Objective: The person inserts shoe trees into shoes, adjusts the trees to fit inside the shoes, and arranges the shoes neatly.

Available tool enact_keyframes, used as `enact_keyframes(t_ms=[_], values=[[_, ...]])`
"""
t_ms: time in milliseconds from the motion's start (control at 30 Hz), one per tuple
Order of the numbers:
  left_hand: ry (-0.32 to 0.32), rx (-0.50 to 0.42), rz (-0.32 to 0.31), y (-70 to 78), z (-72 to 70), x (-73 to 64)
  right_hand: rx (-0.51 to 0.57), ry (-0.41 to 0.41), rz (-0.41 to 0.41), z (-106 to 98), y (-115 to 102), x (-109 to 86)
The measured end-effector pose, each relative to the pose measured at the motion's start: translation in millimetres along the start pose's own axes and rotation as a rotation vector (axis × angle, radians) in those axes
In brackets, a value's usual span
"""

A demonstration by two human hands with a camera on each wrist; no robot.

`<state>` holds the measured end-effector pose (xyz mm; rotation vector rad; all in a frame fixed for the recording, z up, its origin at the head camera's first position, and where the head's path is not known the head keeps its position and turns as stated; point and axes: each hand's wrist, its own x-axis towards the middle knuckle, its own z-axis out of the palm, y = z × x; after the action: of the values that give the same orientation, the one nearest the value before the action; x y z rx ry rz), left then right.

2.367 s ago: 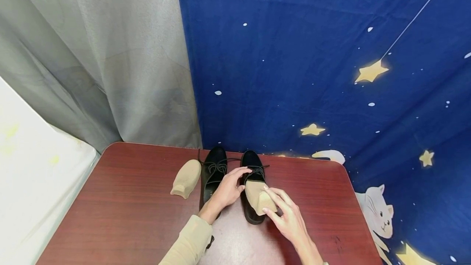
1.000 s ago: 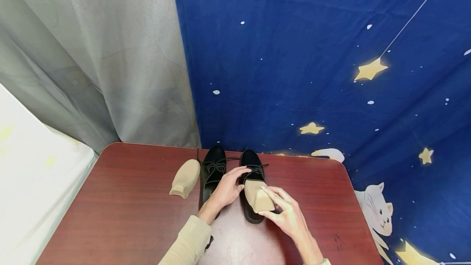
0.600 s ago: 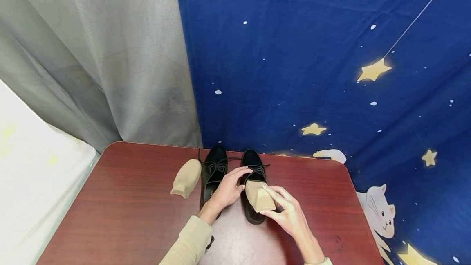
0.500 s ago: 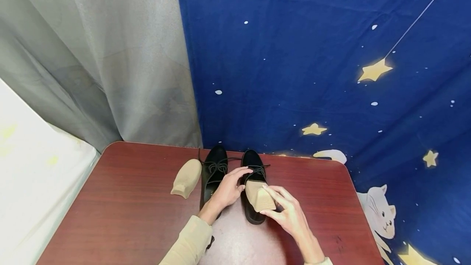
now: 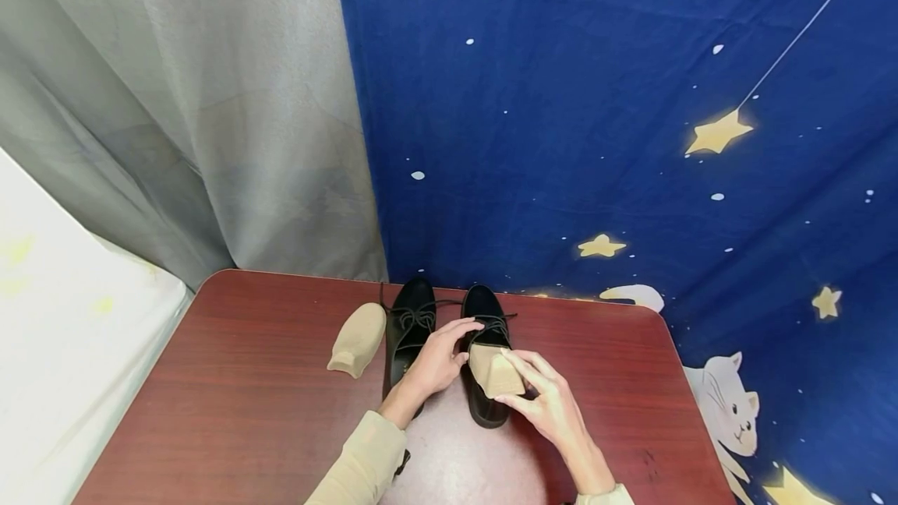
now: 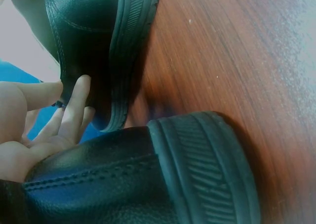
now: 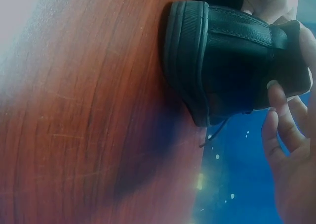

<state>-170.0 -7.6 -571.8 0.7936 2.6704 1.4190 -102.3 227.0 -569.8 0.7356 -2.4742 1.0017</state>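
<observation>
A black lace-up shoe (image 5: 484,304) stands on the red-brown table, with a beige shoe tree (image 5: 484,365) lying partly inside its opening. My right hand (image 5: 554,404) pinches the raised heel block of that shoe tree between thumb and fingers; its toe end is hidden in the shoe. Across the laces and inner side of the same shoe rests my left hand (image 5: 436,361), fingers fairly straight. The left wrist view shows its fingertips (image 6: 83,83) against the shoe's side. Left of it stands the other black shoe (image 5: 414,306), partly covered by my left wrist.
A second beige shoe tree (image 5: 358,337) lies on the table (image 5: 266,388) left of the shoes. Blue star-printed cloth (image 5: 561,100) and a grey curtain (image 5: 281,100) hang behind the table. Something white (image 5: 70,333) stands at the left.
My right hand has moved slightly forward, pushing and tilting the shoe tree so its heel block stands steeper and nearer the shoe's opening. My left hand keeps its place on the shoe.
</observation>
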Motion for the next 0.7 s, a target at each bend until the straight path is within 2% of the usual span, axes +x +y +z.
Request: enact_keyframes(t_ms=[700], values=[[-0.006, 0.009, -0.025, 1.7, 0.8, -0.3, -0.034, -0.003, 0.006, 1.8, -0.6, 0.1]])
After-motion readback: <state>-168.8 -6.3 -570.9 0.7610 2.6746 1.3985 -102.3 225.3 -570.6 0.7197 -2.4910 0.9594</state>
